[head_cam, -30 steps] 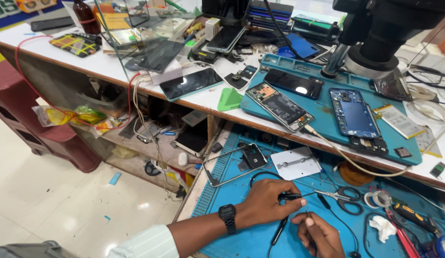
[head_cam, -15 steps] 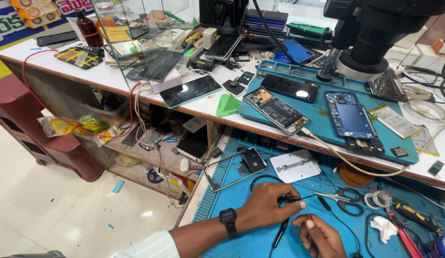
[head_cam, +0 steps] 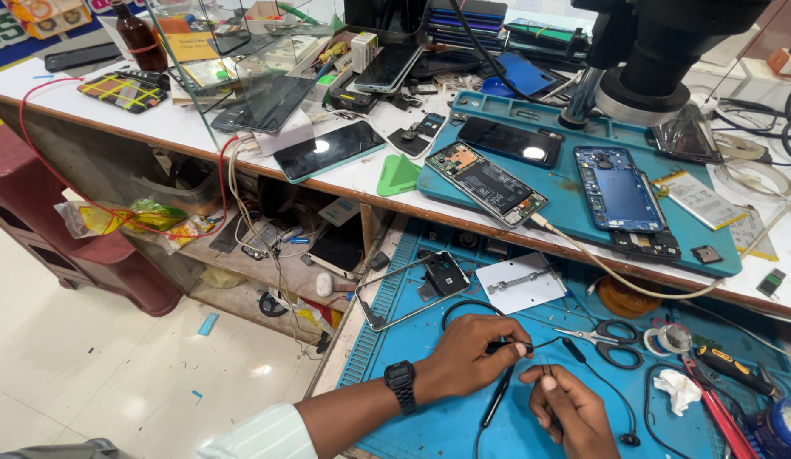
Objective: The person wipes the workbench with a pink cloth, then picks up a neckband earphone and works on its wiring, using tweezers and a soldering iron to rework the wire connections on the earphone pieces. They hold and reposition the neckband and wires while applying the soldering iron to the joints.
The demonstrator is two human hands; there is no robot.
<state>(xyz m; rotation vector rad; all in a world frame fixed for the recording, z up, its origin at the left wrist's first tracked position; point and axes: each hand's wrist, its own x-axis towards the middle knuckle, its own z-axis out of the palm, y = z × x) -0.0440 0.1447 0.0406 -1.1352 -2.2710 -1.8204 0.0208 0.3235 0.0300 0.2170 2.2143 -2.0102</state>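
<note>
A thin black cable was pinched at its end by the left hand above the blue mat; the right hand was clenched on something too small to identify. Scissors lay nearby. The work appeared unfinished, the opened phone lying untouched on the table.

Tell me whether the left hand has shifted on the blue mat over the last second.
No. The left hand stays just left of the scissors, pinching the black cable; only the camera view shifted.

Left hand pinches black cable over blue mat
</note>
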